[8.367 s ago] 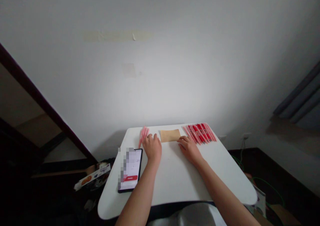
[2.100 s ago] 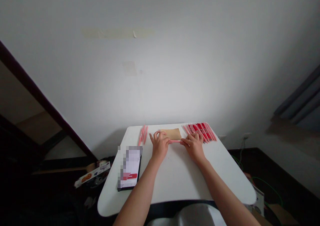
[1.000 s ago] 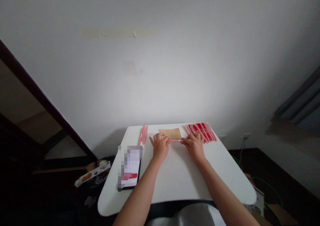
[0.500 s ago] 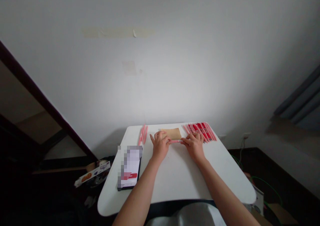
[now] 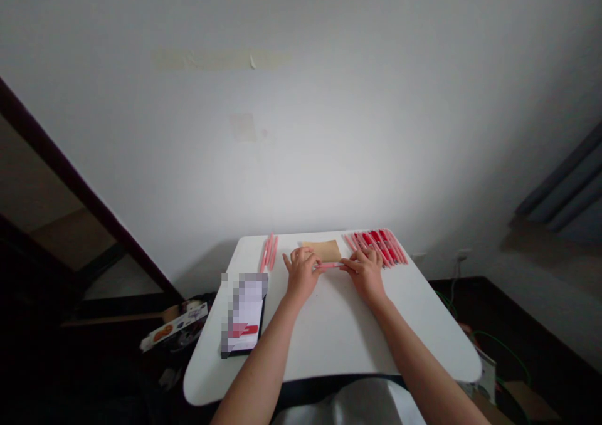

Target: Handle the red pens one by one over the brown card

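Observation:
A slim pink pen point(image 5: 330, 265) lies crosswise between my two hands, low over the white table. My left hand point(image 5: 301, 274) has its fingertips closed on the pen's left end. At the other end, the fingers of my right hand point(image 5: 367, 274) pinch the pen, and they cover its tip. Just behind the pen is a tan piece of paper or card point(image 5: 325, 250), partly covered by my left fingers. Several pink and red pens point(image 5: 380, 247) lie side by side beyond my right hand. To the left, a few pink pens point(image 5: 269, 252) rest near the back edge.
A phone point(image 5: 247, 315) with a blurred-out screen lies left of my left forearm on the white table point(image 5: 338, 337). Behind the table rises a pale wall point(image 5: 320, 130). Boxes and a green cable are on the floor at the right.
The fingers of my left hand have shifted slightly at the pen's left end. My right hand and the other things look the same.

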`<state>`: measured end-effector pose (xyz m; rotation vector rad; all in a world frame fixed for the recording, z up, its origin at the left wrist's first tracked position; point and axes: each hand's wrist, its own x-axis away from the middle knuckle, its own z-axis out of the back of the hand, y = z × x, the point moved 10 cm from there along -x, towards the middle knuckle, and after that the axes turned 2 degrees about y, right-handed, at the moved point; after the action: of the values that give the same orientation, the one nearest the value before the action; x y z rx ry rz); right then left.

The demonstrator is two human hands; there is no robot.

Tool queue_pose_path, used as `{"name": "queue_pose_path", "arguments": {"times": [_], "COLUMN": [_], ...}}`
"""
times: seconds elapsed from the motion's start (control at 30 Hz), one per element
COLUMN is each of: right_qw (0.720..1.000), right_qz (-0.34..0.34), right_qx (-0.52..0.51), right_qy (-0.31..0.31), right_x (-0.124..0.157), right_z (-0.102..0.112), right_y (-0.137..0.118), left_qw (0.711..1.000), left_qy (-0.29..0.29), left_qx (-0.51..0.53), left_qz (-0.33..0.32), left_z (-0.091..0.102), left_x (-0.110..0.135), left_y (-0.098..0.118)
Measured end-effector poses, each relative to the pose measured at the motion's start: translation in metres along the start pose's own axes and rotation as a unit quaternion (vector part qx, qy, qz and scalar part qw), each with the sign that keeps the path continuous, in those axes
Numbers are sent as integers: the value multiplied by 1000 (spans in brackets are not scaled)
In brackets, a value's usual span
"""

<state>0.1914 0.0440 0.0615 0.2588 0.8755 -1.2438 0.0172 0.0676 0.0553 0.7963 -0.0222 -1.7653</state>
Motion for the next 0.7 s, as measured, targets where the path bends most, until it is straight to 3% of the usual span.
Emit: {"name": "queue_pose_path", "arguments": {"times": [0.7], "right_qw": [1000], "right_qz": [-1], "right_qx": [-13], "right_qy": [-3], "right_x": [0], "right_z": [-1], "right_y": [1], "left_qw": [1000], "left_qy": [-3], "left_qx": [-4], "left_qz": [-15], "left_z": [2], "left_x": [0], "left_y": [4]}}
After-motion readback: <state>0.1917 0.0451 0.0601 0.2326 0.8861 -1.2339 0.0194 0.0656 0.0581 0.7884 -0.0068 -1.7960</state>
